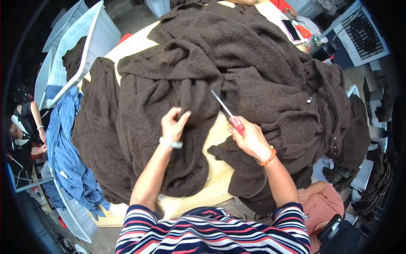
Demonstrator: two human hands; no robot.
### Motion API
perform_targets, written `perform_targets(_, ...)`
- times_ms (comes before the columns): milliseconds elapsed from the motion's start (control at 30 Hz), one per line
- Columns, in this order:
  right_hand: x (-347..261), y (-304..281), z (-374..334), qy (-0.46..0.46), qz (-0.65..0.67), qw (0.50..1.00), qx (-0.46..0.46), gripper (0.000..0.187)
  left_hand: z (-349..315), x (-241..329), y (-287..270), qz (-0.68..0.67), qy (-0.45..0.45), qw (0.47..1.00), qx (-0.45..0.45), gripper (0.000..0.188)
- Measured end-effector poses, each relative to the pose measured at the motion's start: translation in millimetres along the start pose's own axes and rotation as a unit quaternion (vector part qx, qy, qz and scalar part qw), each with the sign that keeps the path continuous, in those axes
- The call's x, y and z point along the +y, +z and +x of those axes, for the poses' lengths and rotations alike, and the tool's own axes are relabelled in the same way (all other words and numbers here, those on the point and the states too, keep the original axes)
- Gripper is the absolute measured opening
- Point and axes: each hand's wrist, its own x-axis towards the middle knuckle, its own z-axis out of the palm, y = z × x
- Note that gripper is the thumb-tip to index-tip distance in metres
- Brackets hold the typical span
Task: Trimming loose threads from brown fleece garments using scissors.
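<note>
My left hand (pixel 171 126) is closed, pinching a fold of the dark brown knit garment (pixel 148 110) spread across the table; the cloth just above my fingers is blurred. In my right hand (pixel 253 139) are scissors (pixel 224 106) with red handles, gripped in closed fingers. Their slim metal blades point up and to the left, with the tip close to the held cloth. To the right, another dark brown knit piece (pixel 270 99) lies in a heap near the scissors. Whether the blades are parted cannot be told.
Brown knitwear covers much of the pale wooden table (pixel 220 127). Blue cloth (pixel 67 148) hangs at its left edge, beside translucent plastic bins (pixel 99 38). A phone (pixel 291 30) and a black bottle-like object (pixel 323 51) lie far right. Other people sit at left and lower right (pixel 323 203).
</note>
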Motion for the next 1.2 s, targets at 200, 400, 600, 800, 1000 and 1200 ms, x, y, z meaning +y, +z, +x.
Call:
perform_targets(200, -43.7, 16.7, -56.2, -0.035, -0.086, 0.977, -0.193, 0.027, -92.7, -23.3, -37.0, -0.161, -0.079, 0.984, 0.007, 0.012)
perform_targets(400, -61.1, 41.0, -72.4, -0.027, -0.148, 0.95, -0.273, 0.028, -116.6, -38.4, -42.1, -0.19, -0.11, 0.974, 0.06, 0.008)
perform_targets(600, -82.3, 46.7, -67.8, 0.007, -0.147, 0.943, -0.3, 0.026, -123.9, -51.2, -51.6, -0.168, -0.101, 0.979, 0.048, 0.01)
perform_targets(800, -71.8, 71.6, -60.2, -0.004, -0.145, 0.956, -0.254, 0.027, -124.8, -57.4, -48.1, -0.188, -0.112, 0.974, 0.05, 0.011)
perform_targets(1000, -73.5, 96.3, -30.5, -0.03, -0.159, 0.977, -0.137, 0.022, -129.0, -61.0, -48.1, -0.162, -0.108, 0.98, 0.036, 0.012)
perform_targets(1200, -69.1, 106.2, -2.2, -0.022, -0.144, 0.987, -0.073, 0.023, -133.1, -64.4, -47.2, -0.151, -0.106, 0.983, 0.024, 0.009)
